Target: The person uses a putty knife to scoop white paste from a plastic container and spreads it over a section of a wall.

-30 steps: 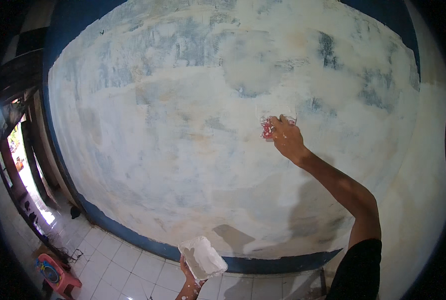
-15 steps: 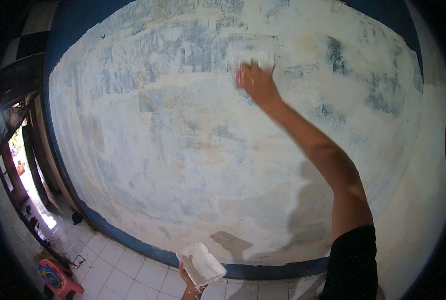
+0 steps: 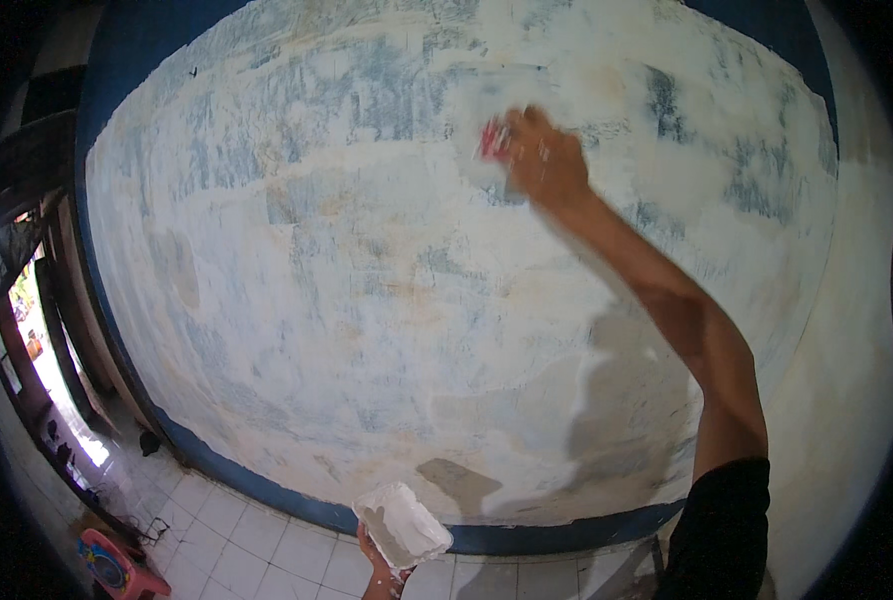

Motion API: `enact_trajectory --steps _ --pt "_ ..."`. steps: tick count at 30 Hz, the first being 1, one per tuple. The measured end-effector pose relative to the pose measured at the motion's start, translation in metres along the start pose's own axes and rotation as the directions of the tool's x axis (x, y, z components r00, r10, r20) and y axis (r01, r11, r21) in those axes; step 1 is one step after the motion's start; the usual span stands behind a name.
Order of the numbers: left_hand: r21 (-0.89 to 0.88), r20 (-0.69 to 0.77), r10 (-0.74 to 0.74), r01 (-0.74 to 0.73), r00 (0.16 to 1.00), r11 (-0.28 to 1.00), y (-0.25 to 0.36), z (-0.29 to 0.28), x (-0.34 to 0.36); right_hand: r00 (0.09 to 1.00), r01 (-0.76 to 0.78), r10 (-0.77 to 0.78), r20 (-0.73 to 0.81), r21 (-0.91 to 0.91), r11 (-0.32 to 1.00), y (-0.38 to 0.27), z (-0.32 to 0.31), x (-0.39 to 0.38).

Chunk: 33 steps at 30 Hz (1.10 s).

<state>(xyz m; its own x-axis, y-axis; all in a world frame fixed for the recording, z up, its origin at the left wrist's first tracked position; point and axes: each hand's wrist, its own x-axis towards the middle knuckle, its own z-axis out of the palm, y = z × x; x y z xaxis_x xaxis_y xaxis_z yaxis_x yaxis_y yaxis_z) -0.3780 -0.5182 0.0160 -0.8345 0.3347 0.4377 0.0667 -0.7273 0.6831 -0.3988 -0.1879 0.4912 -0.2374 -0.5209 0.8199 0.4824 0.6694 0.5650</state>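
Wall surface: broad and patchy, coated in chalky white, with blue-grey streaks and faint tan stains showing through in rough, scraped-looking blotches. Its ragged outline is bordered by a flat dark-blue band along the bottom, the left side and the upper corners (edges are bowed by the fisheye lens).

Upper centre: a small red tool, speckled with white, is held at the wall by the right hand. The fingers are closed around it; the outlines are blurred, and whether the tool's edge is pressed to the coating cannot be told. White flecks are seen on the skin. The upper arm is covered by a black sleeve, and a soft grey shadow is cast on the wall below the forearm.

Lower centre: a white tray, roughly rectangular with rounded corners and an uneven, crusted rim, is gripped at its left side and lower end by the left hand. It is tilted, and a greyish patch is noted inside.

Lower left: glossy pale square tiles are laid with thin dark joints; a pink stool, smooth and plastic-looking, is placed on them.
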Motion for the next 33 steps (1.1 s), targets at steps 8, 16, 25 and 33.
enact_trajectory --steps 8,16,25,33 --pt "-0.288 -0.086 -0.309 0.273 0.947 0.918 -0.019 -0.009 -0.004 0.93 -0.186 0.173 0.324 0.01 0.983 0.002 0.006 -0.046" --pt "-0.4 0.038 -0.599 0.561 0.8 0.725 -0.042 -0.018 -0.001 0.868 -0.013 -0.127 0.481 0.277 0.961 -0.088 -0.094 -0.206" --pt "-0.48 0.191 -0.698 0.686 0.69 0.547 -0.064 0.028 -0.025 0.929 -0.186 0.102 0.355 0.212 0.959 -0.058 -0.138 -0.193" --pt "-0.579 0.14 -0.677 0.614 0.723 0.536 -0.053 0.039 -0.037 0.961 0.015 -0.013 -0.276 0.004 1.0 0.028 -0.005 0.05"
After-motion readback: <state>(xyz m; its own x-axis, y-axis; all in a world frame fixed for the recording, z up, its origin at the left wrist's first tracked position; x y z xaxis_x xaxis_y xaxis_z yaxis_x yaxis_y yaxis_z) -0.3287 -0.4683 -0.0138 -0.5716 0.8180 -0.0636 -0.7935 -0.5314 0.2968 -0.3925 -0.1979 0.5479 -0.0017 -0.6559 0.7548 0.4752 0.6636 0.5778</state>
